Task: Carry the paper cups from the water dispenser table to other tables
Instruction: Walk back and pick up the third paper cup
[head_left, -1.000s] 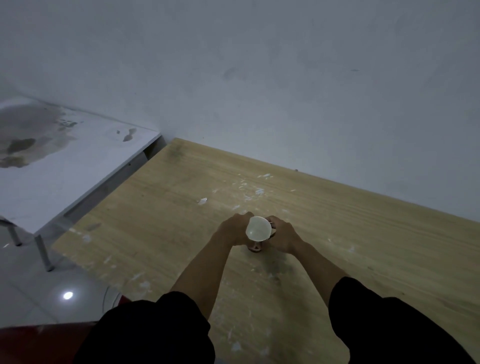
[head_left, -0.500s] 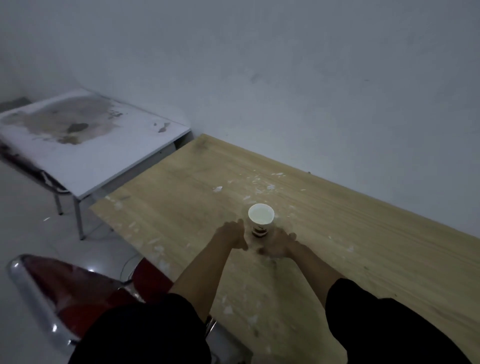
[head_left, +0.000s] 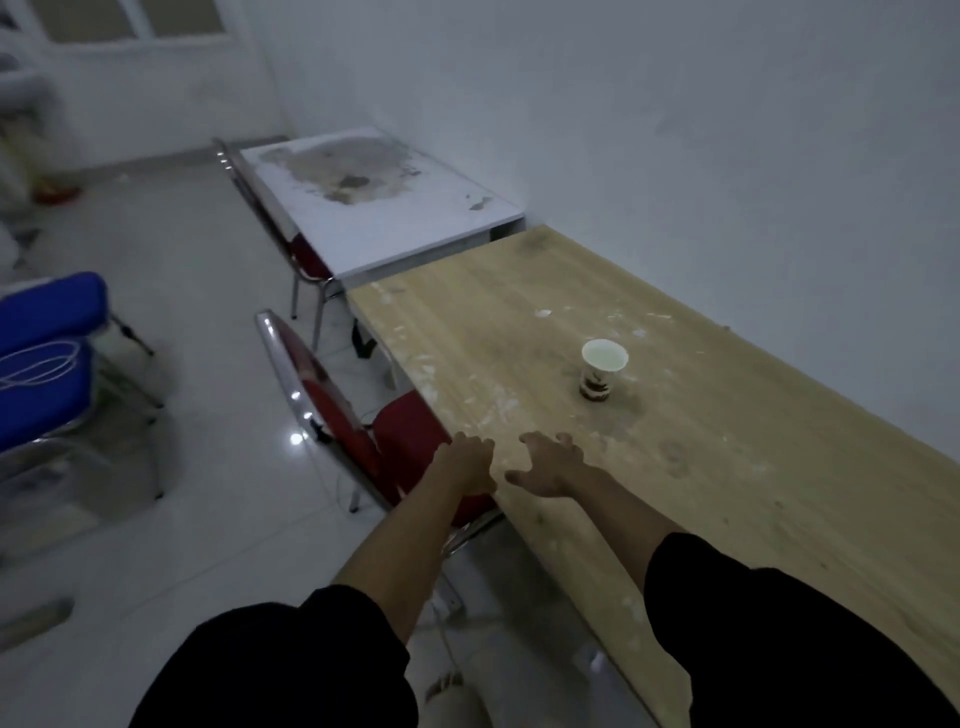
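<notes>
A white paper cup (head_left: 602, 369) with a dark printed base stands upright on the wooden table (head_left: 727, 467), near the wall side. My left hand (head_left: 467, 462) hovers at the table's near edge, fingers apart and empty. My right hand (head_left: 553, 467) is beside it over the tabletop, fingers spread, holding nothing. Both hands are well short of the cup.
A stained white table (head_left: 384, 208) adjoins the wooden table's far end. A red chair (head_left: 358, 431) with a chrome frame is tucked at the table's left edge; another red chair (head_left: 291, 244) sits by the white table. A blue chair (head_left: 41, 348) stands on the left floor.
Both hands let go of the cup and drew back toward the table's near edge. The cup stays standing on the table. The view pulled back and turned left, showing chairs and floor.
</notes>
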